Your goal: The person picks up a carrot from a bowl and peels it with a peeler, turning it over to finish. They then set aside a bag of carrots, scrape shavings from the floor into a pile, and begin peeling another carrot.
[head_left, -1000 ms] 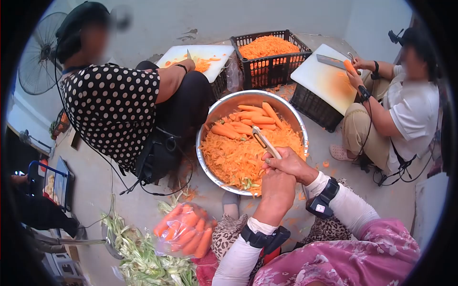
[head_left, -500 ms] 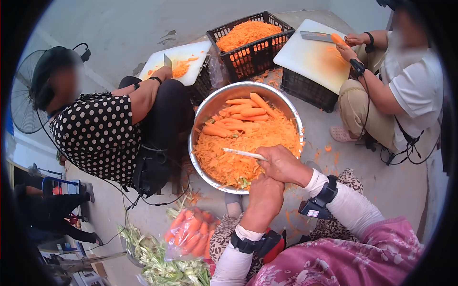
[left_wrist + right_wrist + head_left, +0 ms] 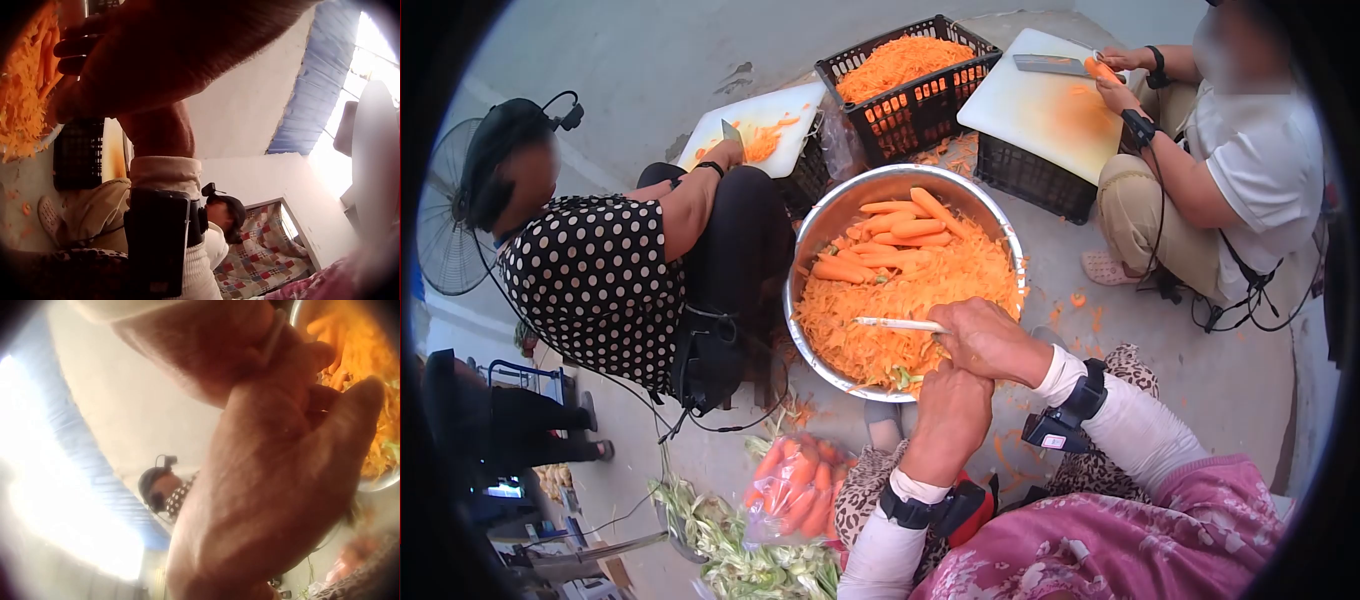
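Observation:
My right hand (image 3: 990, 340) grips a white-handled peeler (image 3: 895, 323), which points left over the basin. Just below it is my left hand (image 3: 950, 410), close against the right near the basin's front rim. Its fingertips are mostly hidden in the head view, and I cannot tell whether they hold anything. In the left wrist view the left hand (image 3: 156, 56) crosses in front of the right wrist. Beneath the peeler, the metal basin (image 3: 855, 195) holds orange shreds (image 3: 850, 310), with several peeled carrots (image 3: 918, 229) lying on top toward the back.
A bag of carrots (image 3: 800, 490) and pale green leaves (image 3: 730, 550) lie at front left. Two people sit beyond the basin, each at a white cutting board (image 3: 1040, 100) with a knife. Between them stands a black crate (image 3: 910, 125) heaped with shreds. Cables trail across the floor.
The peeler has swung from pointing up and away to lying nearly level, pointing left. The view has shifted, and both hands stay close together over the basin's front.

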`<act>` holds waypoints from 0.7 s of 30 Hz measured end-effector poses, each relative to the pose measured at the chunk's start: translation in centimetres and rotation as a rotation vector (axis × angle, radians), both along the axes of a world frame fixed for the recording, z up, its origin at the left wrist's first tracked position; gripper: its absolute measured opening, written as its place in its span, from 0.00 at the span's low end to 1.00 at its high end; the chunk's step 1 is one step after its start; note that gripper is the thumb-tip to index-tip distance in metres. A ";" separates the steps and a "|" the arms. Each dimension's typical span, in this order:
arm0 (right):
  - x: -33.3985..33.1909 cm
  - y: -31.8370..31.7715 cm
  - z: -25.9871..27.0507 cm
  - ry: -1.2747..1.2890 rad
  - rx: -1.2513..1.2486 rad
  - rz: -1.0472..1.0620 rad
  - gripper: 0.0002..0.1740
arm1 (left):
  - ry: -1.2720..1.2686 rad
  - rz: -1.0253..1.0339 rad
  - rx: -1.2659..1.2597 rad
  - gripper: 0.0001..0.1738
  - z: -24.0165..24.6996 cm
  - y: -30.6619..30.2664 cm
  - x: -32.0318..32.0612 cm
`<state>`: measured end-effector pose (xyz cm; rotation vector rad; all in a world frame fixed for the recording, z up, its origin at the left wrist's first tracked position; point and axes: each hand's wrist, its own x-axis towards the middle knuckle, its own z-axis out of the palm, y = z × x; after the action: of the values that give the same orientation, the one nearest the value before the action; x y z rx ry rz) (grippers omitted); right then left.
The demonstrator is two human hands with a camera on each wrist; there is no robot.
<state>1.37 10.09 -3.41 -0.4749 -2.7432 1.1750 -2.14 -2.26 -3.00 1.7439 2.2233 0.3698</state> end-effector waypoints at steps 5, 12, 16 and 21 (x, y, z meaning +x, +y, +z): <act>-0.1 -0.2 -0.2 -0.016 0.015 0.024 0.04 | -0.006 0.025 -0.024 0.06 -0.3 -0.3 0.1; -0.3 -0.7 -0.8 0.017 0.051 0.035 0.03 | 0.007 0.037 -0.041 0.06 -0.2 -0.8 0.2; -0.3 -1.0 -0.9 -0.005 0.053 0.040 0.04 | 0.038 0.035 -0.011 0.10 -0.7 -1.3 0.4; -0.8 -1.2 -0.6 0.118 0.025 -0.037 0.04 | 0.097 0.066 0.024 0.09 1.1 -1.5 0.0</act>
<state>0.61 8.91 -3.99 -0.4362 -2.6350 1.1211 -2.11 -3.73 -1.93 1.7380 2.3584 0.3341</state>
